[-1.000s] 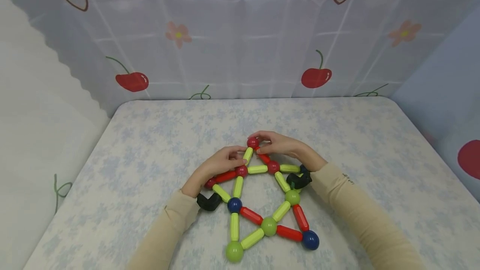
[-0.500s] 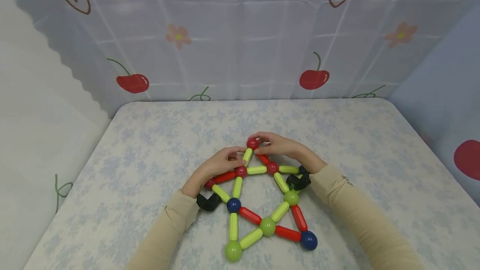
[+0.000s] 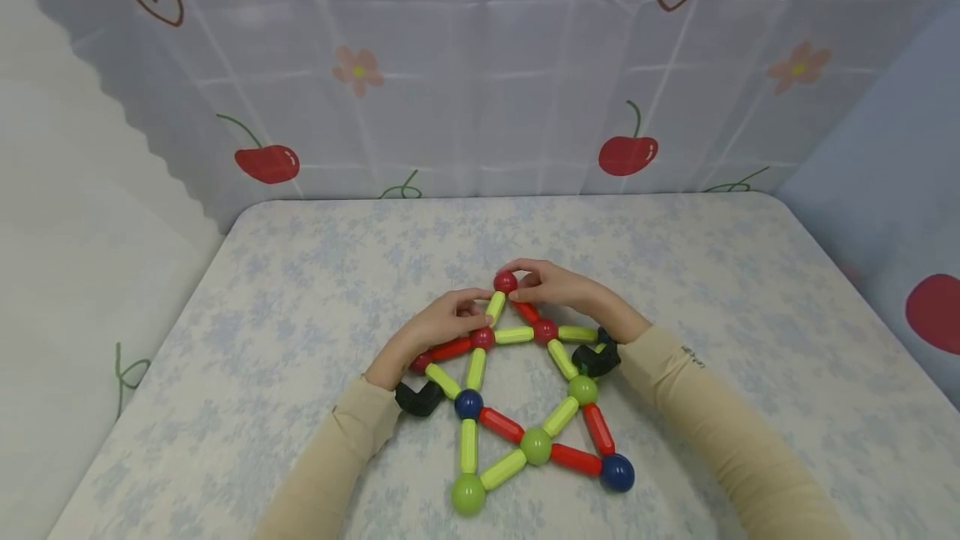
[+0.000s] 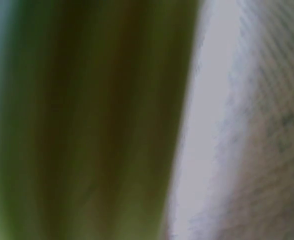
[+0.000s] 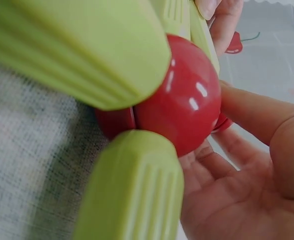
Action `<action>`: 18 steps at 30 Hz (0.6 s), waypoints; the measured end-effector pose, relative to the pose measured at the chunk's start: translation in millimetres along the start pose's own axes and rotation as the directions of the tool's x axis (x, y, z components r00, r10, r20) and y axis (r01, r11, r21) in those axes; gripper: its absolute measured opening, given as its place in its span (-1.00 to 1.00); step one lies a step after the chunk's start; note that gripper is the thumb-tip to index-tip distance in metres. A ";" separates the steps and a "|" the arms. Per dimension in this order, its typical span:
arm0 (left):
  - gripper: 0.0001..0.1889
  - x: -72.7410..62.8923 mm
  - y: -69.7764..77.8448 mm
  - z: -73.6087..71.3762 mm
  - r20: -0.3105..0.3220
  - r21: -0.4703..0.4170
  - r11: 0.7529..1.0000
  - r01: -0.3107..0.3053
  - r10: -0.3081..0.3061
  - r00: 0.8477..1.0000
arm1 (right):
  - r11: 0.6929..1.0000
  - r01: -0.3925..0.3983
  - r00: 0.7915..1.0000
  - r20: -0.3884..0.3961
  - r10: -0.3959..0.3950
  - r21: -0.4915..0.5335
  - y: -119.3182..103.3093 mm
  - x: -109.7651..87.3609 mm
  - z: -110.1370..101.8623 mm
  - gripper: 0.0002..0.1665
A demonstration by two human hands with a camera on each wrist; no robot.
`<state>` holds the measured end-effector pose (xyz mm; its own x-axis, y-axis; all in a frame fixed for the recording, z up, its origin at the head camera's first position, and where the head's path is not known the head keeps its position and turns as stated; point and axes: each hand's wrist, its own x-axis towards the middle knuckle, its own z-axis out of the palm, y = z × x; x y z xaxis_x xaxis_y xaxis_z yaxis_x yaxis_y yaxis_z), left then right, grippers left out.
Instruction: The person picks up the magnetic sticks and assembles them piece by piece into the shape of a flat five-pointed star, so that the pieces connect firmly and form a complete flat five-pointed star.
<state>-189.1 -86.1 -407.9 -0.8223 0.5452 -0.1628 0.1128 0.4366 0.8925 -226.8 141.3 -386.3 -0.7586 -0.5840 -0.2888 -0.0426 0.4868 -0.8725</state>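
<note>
A star-shaped frame of magnetic rods and balls lies on the table. In the head view my left hand (image 3: 442, 322) pinches a yellow-green rod (image 3: 496, 307) near the star's far tip. My right hand (image 3: 558, 286) has its index finger and thumb around the red ball (image 3: 505, 282) at that tip, beside a red rod (image 3: 527, 311). A nearer red ball (image 5: 184, 97) joins yellow-green rods (image 5: 132, 190) in the right wrist view, with the right palm (image 5: 232, 195) beyond it. Only blurred green ridges (image 4: 97, 125) and pale cloth fill the left wrist view.
Green balls (image 3: 536, 446) and blue balls (image 3: 617, 472) mark the star's near corners, joined by red and yellow-green rods. Black wrist mounts (image 3: 420, 398) sit close to the frame's sides. A patterned curtain (image 3: 480, 65) stands behind the floral-covered table (image 3: 300, 273).
The head view has shifted very slightly. Both hands keep their places at the star's far tip, and the frame's shape looks the same.
</note>
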 end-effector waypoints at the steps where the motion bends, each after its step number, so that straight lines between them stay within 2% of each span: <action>1: -0.52 0.1 0.1 0.1 -0.002 0.009 1.000 0.000 0.000 1.000 | 1.000 0.006 1.000 0.001 -0.006 -0.010 0.5 0.2 -0.2 -0.51; 3: -0.54 0.0 0.4 0.6 -0.013 0.037 0.999 -0.002 0.002 1.000 | 0.999 0.019 1.000 -0.005 -0.020 -0.050 0.5 0.0 -0.1 -0.53; 5: -0.56 -0.3 0.6 1.3 -0.031 0.082 0.997 -0.006 0.009 0.999 | 0.990 0.044 0.999 -0.015 -0.046 -0.134 -0.5 -0.3 0.6 -0.55; 10: -0.59 -3.0 3.1 3.0 -0.075 0.207 0.977 -0.048 0.065 0.995 | 0.931 0.073 0.995 -0.038 -0.092 -0.358 -6.2 -2.0 3.7 -0.53; 15: -0.48 -7.1 7.1 2.5 -0.110 0.334 0.941 -0.059 0.101 0.989 | 0.896 0.064 0.994 -0.050 -0.096 -0.440 -15.0 -9.0 4.5 -0.44; 18: -0.39 -11.7 11.3 1.0 -0.107 0.374 0.926 -0.056 0.103 0.989 | 0.872 0.071 0.992 -0.058 -0.113 -0.483 -21.6 -14.1 5.7 -0.40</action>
<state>-177.6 -86.8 -396.3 -0.8614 0.5074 -0.0243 0.3586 0.6413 0.6783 -211.5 135.3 -365.6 -0.7853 -0.5967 -0.1651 -0.4054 0.6972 -0.5912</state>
